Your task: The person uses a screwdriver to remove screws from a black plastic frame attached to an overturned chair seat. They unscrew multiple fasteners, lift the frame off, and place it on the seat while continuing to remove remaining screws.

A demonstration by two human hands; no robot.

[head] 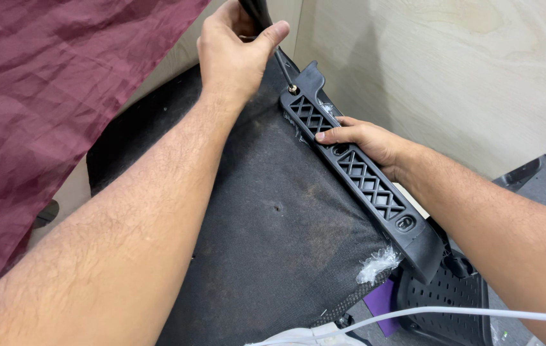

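Black plastic bracket (363, 176) with lattice cut-outs lies diagonally across dark mesh seat fabric (266, 211), running from 11 to 5 o'clock. Left hand (234, 54), at 12 o'clock, is clenched around a black tool handle (257, 13); its shaft meets a screw (293, 90) at the bracket's upper end. Right hand (366, 138) presses flat on the bracket's middle, fingers together. Maroon cloth (42, 96) at 9 o'clock. White cable (465, 312) at 5 o'clock.
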